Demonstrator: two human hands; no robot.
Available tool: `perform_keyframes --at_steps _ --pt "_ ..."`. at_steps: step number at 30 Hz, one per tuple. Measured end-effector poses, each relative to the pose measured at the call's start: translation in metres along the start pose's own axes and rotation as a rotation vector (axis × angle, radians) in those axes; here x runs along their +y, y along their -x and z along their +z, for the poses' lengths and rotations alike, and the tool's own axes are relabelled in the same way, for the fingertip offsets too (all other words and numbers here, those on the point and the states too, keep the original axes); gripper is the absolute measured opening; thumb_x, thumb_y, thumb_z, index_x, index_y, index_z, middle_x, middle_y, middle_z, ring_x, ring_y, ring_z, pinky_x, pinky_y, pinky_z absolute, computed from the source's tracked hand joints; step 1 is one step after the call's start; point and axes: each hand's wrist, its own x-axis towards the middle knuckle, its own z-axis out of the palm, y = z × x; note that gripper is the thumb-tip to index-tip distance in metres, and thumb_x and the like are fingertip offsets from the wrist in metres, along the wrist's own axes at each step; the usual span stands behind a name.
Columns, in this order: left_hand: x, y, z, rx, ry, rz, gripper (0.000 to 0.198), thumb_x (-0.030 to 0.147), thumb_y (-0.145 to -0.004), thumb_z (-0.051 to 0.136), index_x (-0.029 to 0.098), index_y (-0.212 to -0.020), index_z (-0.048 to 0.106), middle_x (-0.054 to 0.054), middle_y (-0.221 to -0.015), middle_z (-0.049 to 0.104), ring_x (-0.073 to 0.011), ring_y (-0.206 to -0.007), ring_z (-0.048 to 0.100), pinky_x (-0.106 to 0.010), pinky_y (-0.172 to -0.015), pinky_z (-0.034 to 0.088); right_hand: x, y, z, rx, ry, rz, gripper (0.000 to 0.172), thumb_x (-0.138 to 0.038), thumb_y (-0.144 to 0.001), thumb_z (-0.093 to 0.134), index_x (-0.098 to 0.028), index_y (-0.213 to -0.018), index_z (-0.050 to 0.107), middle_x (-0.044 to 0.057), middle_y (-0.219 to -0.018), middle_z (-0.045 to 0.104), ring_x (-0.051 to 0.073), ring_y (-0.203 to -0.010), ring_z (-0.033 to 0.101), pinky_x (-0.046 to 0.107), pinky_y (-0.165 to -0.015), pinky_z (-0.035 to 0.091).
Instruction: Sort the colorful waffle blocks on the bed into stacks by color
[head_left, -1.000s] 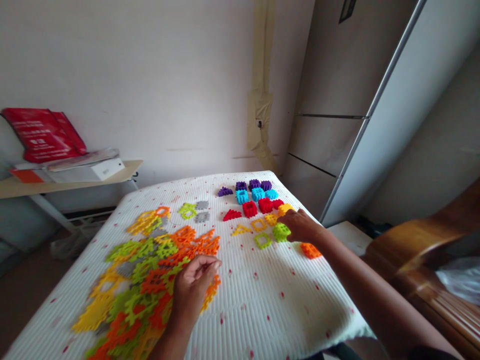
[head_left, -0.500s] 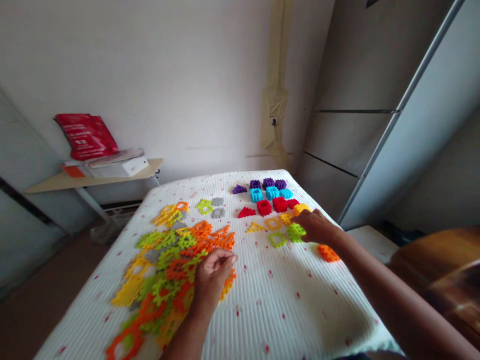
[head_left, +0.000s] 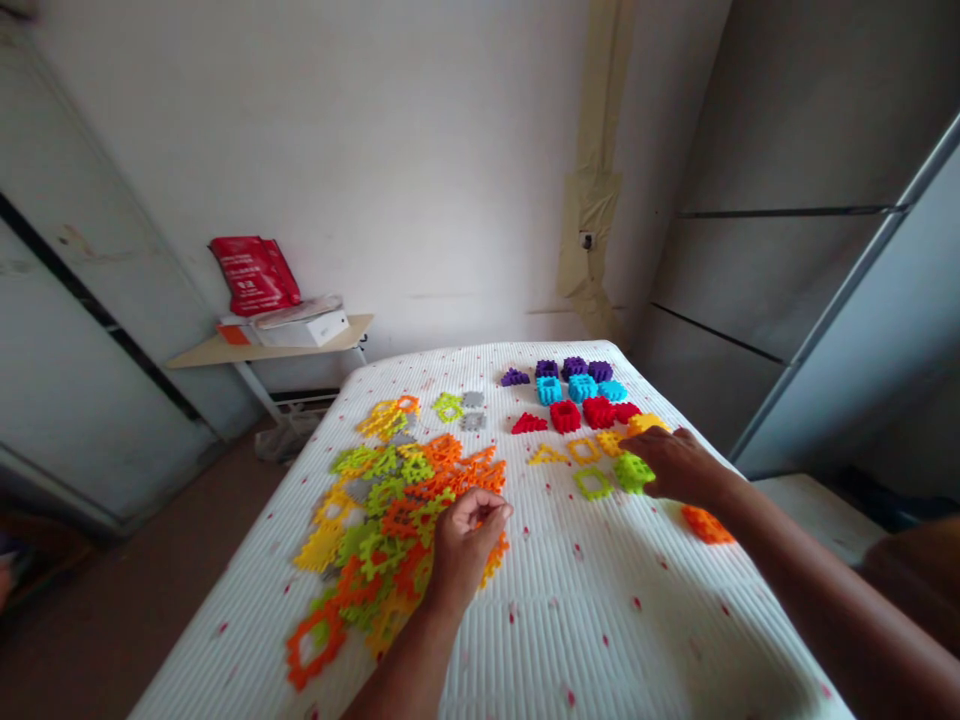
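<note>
My left hand (head_left: 465,545) rests with curled fingers at the right edge of a heap of flat orange, green and yellow interlocking pieces (head_left: 382,510) on the white quilted bed (head_left: 570,620). What its fingertips pinch, if anything, I cannot make out. My right hand (head_left: 679,462) lies over a green cube-shaped block (head_left: 631,470), fingers bent around it. Beside it sit a green square frame (head_left: 592,484), yellow frames (head_left: 581,450), red blocks (head_left: 581,414), cyan blocks (head_left: 577,388) and purple blocks (head_left: 570,369). An orange block (head_left: 705,524) lies under my right forearm.
A low wooden shelf (head_left: 262,350) by the wall carries a red bag (head_left: 251,275) and a white box (head_left: 304,328). Grey wardrobe panels stand at left and right. Two grey pieces (head_left: 472,410) and a green piece (head_left: 448,406) lie near the bed's far side.
The view has swung left, so everything sits further right in frame. Both hands keep their places relative to the pieces, the right one still on the green block.
</note>
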Motion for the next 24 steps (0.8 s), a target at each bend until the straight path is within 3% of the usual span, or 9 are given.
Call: perform_keyframes --at_steps 3,6,10,13,15,20,24 --pt "0.001 0.001 0.002 0.003 0.006 -0.002 0.013 0.029 -0.067 0.064 0.016 -0.064 0.061 0.000 -0.061 0.060 -0.0113 -0.060 0.055 -0.022 -0.061 0.044 -0.009 0.001 -0.002 0.146 -0.033 -0.083 0.054 -0.015 -0.067 0.063 -0.019 -0.120 0.055 0.012 -0.123 0.058 0.030 -0.114 0.051 0.045 -0.086 0.040" --pt "0.003 0.001 0.000 0.021 -0.025 0.023 0.013 0.030 -0.069 0.063 0.017 -0.066 0.062 -0.001 -0.063 0.063 -0.0126 -0.061 0.057 -0.023 -0.061 0.045 -0.033 -0.002 0.000 0.266 -0.110 -0.223 0.041 -0.018 -0.076 0.058 -0.017 -0.117 0.057 0.012 -0.116 0.062 0.026 -0.107 0.055 0.041 -0.088 0.041" --pt "0.018 -0.013 -0.017 -0.004 -0.348 0.150 0.015 0.026 -0.074 0.055 0.018 -0.076 0.067 -0.003 -0.072 0.068 -0.0150 -0.067 0.061 -0.026 -0.066 0.047 -0.084 -0.009 0.015 0.217 -0.196 -0.444 0.021 -0.019 -0.085 0.050 -0.018 -0.101 0.062 0.008 -0.098 0.067 0.019 -0.090 0.060 0.033 -0.079 0.044" --pt "0.032 -0.046 -0.036 -0.125 -0.787 0.239 0.022 0.017 -0.076 0.048 0.020 -0.083 0.069 -0.003 -0.087 0.071 -0.0156 -0.084 0.062 -0.027 -0.081 0.046 -0.117 -0.013 0.030 0.180 -0.207 -0.560 0.014 -0.018 -0.087 0.047 -0.018 -0.085 0.061 0.005 -0.085 0.065 0.016 -0.079 0.058 0.029 -0.070 0.042" --pt "0.035 -0.076 -0.047 -0.189 -1.087 0.163 0.025 0.017 -0.079 0.047 0.024 -0.087 0.070 -0.001 -0.094 0.071 -0.0147 -0.094 0.061 -0.025 -0.087 0.043 -0.131 -0.014 0.037 0.187 -0.196 -0.593 0.021 -0.018 -0.091 0.043 -0.017 -0.077 0.058 0.004 -0.079 0.063 0.015 -0.073 0.056 0.027 -0.064 0.040" --pt "0.021 -0.155 -0.062 -0.129 -1.243 -0.001 0.026 0.013 -0.079 0.052 0.021 -0.097 0.068 -0.006 -0.104 0.069 -0.0189 -0.102 0.060 -0.028 -0.088 0.044 -0.140 -0.016 0.053 0.271 -0.203 -0.596 0.028 -0.020 -0.095 0.036 -0.017 -0.072 0.053 0.004 -0.078 0.058 0.014 -0.070 0.050 0.027 -0.062 0.036" --pt "0.006 -0.196 -0.059 -0.122 -1.321 -0.050 0.027 0.025 -0.086 0.053 0.020 -0.112 0.060 -0.009 -0.119 0.059 -0.0206 -0.107 0.056 -0.037 -0.091 0.045 -0.140 -0.018 0.063 0.305 -0.236 -0.570 0.026 -0.020 -0.095 0.037 -0.018 -0.074 0.052 0.003 -0.079 0.057 0.014 -0.070 0.048 0.028 -0.063 0.035"
